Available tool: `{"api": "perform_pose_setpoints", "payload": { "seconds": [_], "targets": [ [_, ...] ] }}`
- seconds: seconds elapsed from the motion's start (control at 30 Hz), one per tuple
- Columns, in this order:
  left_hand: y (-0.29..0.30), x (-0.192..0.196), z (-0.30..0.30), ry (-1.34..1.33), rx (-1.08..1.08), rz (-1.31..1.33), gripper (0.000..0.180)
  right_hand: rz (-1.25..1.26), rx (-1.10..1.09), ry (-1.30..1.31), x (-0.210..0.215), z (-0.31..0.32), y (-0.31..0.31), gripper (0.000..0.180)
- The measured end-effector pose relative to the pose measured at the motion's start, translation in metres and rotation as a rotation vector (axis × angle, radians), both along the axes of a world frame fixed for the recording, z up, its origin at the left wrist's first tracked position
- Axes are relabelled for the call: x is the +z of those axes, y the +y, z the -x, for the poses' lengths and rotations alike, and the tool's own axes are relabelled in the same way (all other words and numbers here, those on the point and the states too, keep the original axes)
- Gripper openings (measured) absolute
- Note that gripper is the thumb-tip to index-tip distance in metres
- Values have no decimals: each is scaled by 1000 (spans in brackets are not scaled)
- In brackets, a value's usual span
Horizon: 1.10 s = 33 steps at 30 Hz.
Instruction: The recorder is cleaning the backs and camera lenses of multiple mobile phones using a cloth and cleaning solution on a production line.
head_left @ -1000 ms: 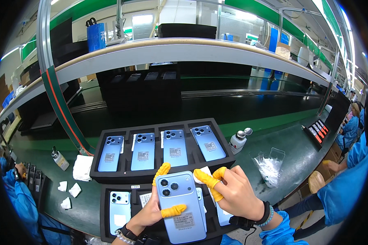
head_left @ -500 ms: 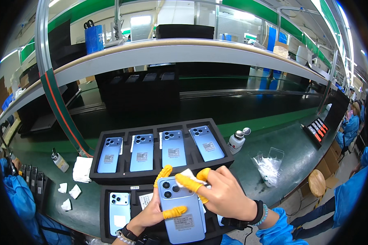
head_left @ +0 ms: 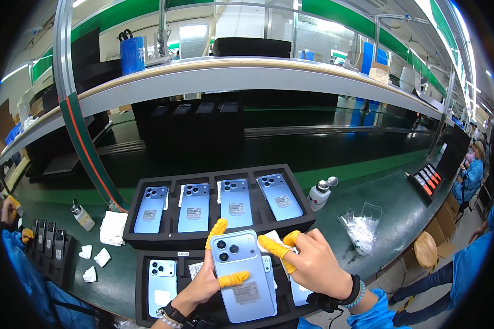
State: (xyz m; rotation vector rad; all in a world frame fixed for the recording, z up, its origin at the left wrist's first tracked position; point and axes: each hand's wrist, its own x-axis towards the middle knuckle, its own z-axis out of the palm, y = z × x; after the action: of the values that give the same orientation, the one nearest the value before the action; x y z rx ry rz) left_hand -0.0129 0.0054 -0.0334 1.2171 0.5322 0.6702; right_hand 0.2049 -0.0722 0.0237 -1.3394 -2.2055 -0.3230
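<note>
At the far left edge, another person's blue sleeve (head_left: 22, 268) borders a small black tray of dark upright parts (head_left: 46, 241) on the dark green tabletop (head_left: 384, 208). Beside it lie small white folded wipes (head_left: 93, 264), a larger white cloth (head_left: 113, 228) and a small clear squeeze bottle (head_left: 82, 216). A grey post with a green and red stripe (head_left: 88, 148) slants up to a long pale overhead shelf (head_left: 230, 74) that carries a blue cylindrical container (head_left: 132, 55).

In the middle, a black foam tray (head_left: 148, 238) holds four light blue smartphones (head_left: 236, 203) lying face down in a row. Nearer the person sits a second black foam tray (head_left: 142, 285) with more blue phones.

Over this nearer tray, the left hand (head_left: 206, 285), with yellow finger cots, grips a light blue smartphone with a triple camera (head_left: 241, 277), thumb pressed across its back. The right hand (head_left: 313, 266), also in yellow cots, has its fingertips curled at the phone's right edge, seemingly pinching a bit of white material.

Further right stand a white pump bottle (head_left: 319, 194) and a clear plastic bag of white pieces (head_left: 362, 227). At the far right, a black stand with coloured strips (head_left: 428, 181) sits near seated workers in blue.
</note>
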Motion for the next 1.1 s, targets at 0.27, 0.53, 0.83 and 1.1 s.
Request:
{"api": "perform_pose_setpoints", "payload": {
  "seconds": [0.27,0.53,0.83,1.1],
  "targets": [
    [8,-13,1,-159,75,237,61,53,27,141,0,3,-5,21],
    [7,-14,0,-154,69,267,43,251,143,70,-7,10,7,21],
    [17,-14,6,-156,175,236,45,605,494,3,13,10,-25,23],
    [17,-16,1,-104,58,235,45,644,546,58,5,8,-2,17]
  ]
}}
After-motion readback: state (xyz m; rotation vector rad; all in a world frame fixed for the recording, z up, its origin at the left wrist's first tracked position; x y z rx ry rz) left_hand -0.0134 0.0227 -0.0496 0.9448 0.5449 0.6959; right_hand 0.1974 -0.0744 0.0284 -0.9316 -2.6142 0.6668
